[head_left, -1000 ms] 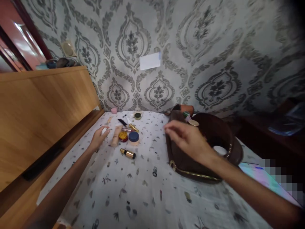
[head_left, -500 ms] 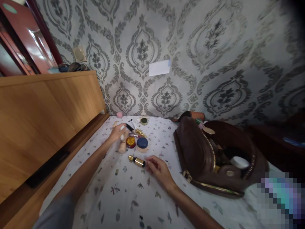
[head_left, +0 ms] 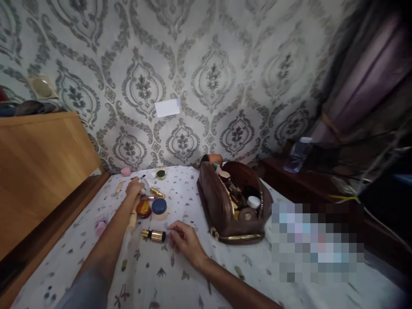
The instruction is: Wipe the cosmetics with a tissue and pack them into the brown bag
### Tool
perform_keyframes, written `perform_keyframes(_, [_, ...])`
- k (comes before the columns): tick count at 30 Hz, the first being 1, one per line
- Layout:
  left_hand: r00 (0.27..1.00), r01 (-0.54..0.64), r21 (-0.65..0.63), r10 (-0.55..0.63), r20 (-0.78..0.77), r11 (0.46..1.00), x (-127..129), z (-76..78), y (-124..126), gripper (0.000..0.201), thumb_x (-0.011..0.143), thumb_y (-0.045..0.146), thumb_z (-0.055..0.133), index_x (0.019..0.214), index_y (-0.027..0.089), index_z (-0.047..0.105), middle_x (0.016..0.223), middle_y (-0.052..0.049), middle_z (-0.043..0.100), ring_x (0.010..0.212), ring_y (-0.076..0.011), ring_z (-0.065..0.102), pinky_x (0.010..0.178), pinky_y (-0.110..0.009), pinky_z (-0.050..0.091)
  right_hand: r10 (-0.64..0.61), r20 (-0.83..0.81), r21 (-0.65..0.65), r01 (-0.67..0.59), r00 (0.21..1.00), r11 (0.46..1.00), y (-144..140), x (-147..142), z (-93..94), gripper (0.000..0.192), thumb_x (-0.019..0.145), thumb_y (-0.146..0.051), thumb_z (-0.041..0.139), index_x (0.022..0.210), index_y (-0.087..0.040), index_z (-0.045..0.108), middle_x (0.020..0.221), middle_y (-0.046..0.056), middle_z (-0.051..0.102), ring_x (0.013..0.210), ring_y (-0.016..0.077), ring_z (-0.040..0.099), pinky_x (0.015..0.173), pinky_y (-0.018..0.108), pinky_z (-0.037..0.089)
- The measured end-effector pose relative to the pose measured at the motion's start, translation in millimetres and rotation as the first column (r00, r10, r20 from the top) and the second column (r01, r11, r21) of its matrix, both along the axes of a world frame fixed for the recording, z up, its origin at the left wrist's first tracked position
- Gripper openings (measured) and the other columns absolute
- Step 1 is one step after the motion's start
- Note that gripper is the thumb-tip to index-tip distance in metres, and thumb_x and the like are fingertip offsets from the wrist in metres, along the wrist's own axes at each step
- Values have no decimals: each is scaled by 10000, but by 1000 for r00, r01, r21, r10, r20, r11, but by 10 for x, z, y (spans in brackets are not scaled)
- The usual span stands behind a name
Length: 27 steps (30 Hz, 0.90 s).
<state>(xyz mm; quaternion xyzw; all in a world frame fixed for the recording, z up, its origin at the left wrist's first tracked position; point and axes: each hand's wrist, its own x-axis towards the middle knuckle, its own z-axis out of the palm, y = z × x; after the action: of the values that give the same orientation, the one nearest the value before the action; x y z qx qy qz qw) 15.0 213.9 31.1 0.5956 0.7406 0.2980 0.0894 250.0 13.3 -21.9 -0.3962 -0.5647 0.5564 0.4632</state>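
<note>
My right hand [head_left: 184, 241] lies on the patterned bed sheet [head_left: 193, 279], its fingertips pinched on the black cap end of a gold tube [head_left: 153, 235] that lies flat. My left hand [head_left: 134, 188] reaches into a cluster of cosmetics, fingers curled beside a small white item [head_left: 146, 183]; whether it grips it is unclear. Next to that hand are a blue-lidded jar [head_left: 159, 207], an amber round compact [head_left: 143, 209], a gold lipstick [head_left: 157, 192] and a beige tube [head_left: 133, 218] partly under my forearm. An open brown cosmetic bag [head_left: 222, 210] stands to the right, with several items inside.
A wooden headboard [head_left: 41, 163] runs along the left. A pink item [head_left: 125, 171] and a green-lidded jar [head_left: 161, 174] lie near the patterned wall. Another small pink item [head_left: 101, 223] lies left of my arm. A plastic bottle [head_left: 298, 153] stands on a dark side table at right.
My right hand came away from the brown bag and down to the gold tube's cap end. My left hand stayed among the cosmetics. The view swung to the right.
</note>
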Motion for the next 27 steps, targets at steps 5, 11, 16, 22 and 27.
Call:
perform_keyframes(5, [986,-42,222,5,168,974,46,258,-218,235,735,241,528,964,213,575,743,2,591,756,-204,600,640,-266,441,-54,-63,33,56,997,998,-6,28,60,256,804,-403,554,915,-174,579,741,4,601,580,111,574,479,206,400])
perform_keyframes(11, [808,340,338,-457,373,877,560,397,-1348,256,812,394,562,1006,229,588,758,24,591,650,-165,567,596,-249,456,-94,-202,46,106,975,993,-46,32,293,473,817,-557,583,1095,-176,616,875,42,609,748,151,631,505,208,460])
perform_keyframes(16, [755,536,321,-614,232,781,969,288,-2167,177,882,307,524,1025,231,597,1014,-41,626,962,-209,597,897,-334,461,-18,-285,-63,0,958,998,-257,-27,308,637,789,-611,625,1256,-180,574,743,-10,544,628,125,546,520,262,531])
perform_keyframes(22, [744,569,293,-633,216,769,1023,54,-2486,419,960,364,467,1368,272,454,1335,-114,505,1295,-257,458,1090,-401,362,-17,-289,-66,-2,957,998,-511,-10,254,607,789,-484,663,1323,-224,539,869,13,590,688,125,562,564,254,547])
perform_keyframes(27, [795,452,356,-550,255,818,997,50,-2426,521,964,345,463,1455,253,315,1452,-129,395,1390,-258,350,1146,-419,285,75,-172,17,-74,982,997,-647,-25,222,551,806,-440,662,1300,-210,575,786,-3,578,581,99,512,510,231,495])
